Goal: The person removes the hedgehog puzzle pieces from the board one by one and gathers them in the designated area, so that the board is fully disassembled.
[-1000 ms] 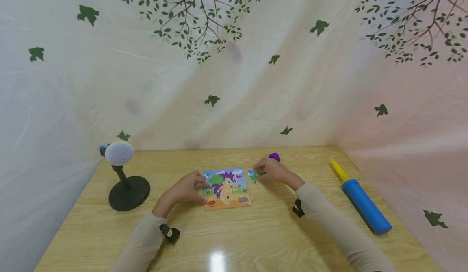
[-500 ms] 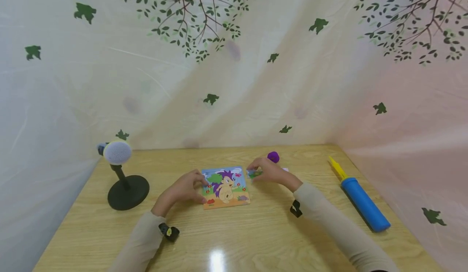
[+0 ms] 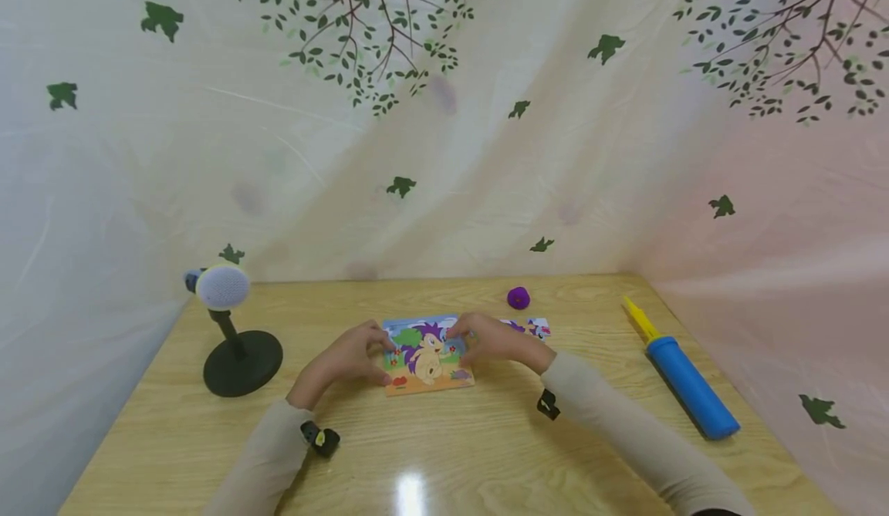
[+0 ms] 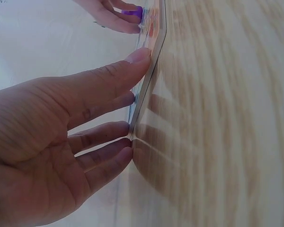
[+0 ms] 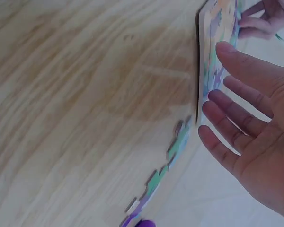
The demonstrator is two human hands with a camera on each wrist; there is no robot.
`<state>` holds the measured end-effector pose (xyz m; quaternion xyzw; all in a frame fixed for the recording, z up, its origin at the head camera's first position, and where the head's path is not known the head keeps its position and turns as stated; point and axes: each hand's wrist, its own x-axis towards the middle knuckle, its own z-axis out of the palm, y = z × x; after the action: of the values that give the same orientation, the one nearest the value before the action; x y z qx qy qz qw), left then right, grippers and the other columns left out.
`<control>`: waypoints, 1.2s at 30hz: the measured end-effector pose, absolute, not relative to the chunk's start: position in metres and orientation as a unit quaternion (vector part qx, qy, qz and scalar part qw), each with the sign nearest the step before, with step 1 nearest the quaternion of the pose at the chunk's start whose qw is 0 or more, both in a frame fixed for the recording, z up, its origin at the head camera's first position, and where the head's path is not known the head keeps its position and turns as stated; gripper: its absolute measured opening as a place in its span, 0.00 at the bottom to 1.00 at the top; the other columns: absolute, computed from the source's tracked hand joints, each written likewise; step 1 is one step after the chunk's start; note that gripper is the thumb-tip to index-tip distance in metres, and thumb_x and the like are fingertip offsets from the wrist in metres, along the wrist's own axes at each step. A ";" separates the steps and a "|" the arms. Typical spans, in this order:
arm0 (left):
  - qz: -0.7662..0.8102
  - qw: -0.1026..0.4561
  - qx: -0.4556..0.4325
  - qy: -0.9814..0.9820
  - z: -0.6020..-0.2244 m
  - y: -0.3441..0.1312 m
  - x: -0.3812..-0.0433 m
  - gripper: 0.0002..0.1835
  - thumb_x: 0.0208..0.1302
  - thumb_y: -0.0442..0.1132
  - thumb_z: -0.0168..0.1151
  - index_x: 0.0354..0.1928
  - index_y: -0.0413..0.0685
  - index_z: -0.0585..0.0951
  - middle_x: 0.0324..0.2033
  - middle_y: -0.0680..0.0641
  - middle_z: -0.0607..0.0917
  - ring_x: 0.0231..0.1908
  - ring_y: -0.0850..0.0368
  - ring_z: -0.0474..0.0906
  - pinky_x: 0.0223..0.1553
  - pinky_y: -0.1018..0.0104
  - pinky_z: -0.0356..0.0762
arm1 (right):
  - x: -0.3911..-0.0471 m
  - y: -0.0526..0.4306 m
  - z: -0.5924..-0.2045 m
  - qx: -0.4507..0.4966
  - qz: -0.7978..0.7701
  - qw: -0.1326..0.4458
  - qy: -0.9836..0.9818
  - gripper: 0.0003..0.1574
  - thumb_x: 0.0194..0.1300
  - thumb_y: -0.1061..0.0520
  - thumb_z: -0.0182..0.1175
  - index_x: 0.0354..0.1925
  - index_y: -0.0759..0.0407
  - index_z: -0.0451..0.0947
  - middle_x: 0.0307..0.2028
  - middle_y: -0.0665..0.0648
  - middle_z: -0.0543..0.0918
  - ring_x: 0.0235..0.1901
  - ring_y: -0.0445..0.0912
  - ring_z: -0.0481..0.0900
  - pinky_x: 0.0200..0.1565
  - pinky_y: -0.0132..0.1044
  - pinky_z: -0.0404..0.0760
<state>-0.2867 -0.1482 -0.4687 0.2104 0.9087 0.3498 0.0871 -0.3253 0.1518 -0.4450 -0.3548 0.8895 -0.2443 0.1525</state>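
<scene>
A puzzle board (image 3: 424,362) with a purple-haired hedgehog picture lies on the wooden table, between both hands. My left hand (image 3: 349,355) rests at its left side; in the left wrist view the thumb (image 4: 141,55) is on the board's border and the fingertips touch its edge. Over the board's right side is my right hand (image 3: 495,338), thumb and fingers spread apart, with nothing seen between them in the right wrist view. Loose jigsaw pieces (image 5: 154,183) lie in a line just off the board, partly hidden behind the right hand in the head view.
A small purple object (image 3: 518,298) sits behind the pieces. At the left stands a toy microphone (image 3: 224,288) on a round black base. A blue hand pump (image 3: 694,389) with a yellow nozzle lies along the right. A leaf-print cloth (image 3: 444,153) hangs behind the table.
My right hand has moved left from the loose jigsaw pieces to the board's right side, uncovering more pieces and the purple object. The left hand stays at the board's left side.
</scene>
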 end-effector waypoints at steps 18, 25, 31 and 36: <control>0.351 0.101 0.212 0.907 -0.469 -0.149 -0.287 0.25 0.46 0.40 0.83 0.48 0.46 0.87 0.51 0.46 0.78 0.60 0.40 0.74 0.68 0.39 0.68 | -0.328 0.136 -0.439 -0.406 -0.155 0.161 0.886 0.32 0.53 0.62 0.77 0.58 0.56 0.84 0.48 0.58 0.84 0.43 0.50 0.76 0.42 0.33 0.76; 0.347 0.098 0.221 0.906 -0.469 -0.150 -0.289 0.25 0.46 0.41 0.83 0.49 0.46 0.87 0.50 0.46 0.78 0.59 0.40 0.75 0.67 0.37 0.69 | -0.336 0.134 -0.439 -0.431 -0.132 0.164 0.877 0.33 0.53 0.61 0.78 0.59 0.55 0.84 0.44 0.55 0.85 0.36 0.43 0.66 0.36 0.28 0.66; 0.348 0.099 0.220 0.906 -0.468 -0.149 -0.289 0.24 0.47 0.41 0.83 0.49 0.47 0.87 0.50 0.46 0.78 0.58 0.41 0.74 0.66 0.37 0.69 | -0.338 0.130 -0.438 -0.417 -0.122 0.174 0.884 0.34 0.52 0.62 0.78 0.59 0.54 0.84 0.40 0.56 0.81 0.34 0.41 0.62 0.35 0.29 0.65; 0.345 0.102 0.219 0.907 -0.468 -0.148 -0.289 0.25 0.47 0.41 0.83 0.49 0.46 0.87 0.49 0.46 0.78 0.56 0.43 0.74 0.65 0.38 0.70 | -0.334 0.130 -0.437 -0.401 -0.120 0.178 0.891 0.34 0.53 0.64 0.78 0.59 0.53 0.84 0.41 0.57 0.78 0.36 0.42 0.65 0.37 0.30 0.70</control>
<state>-0.2890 -0.1484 -0.4680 0.2190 0.9070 0.3449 0.1020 -0.3345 0.1297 -0.4370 -0.4012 0.8905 -0.1203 0.1775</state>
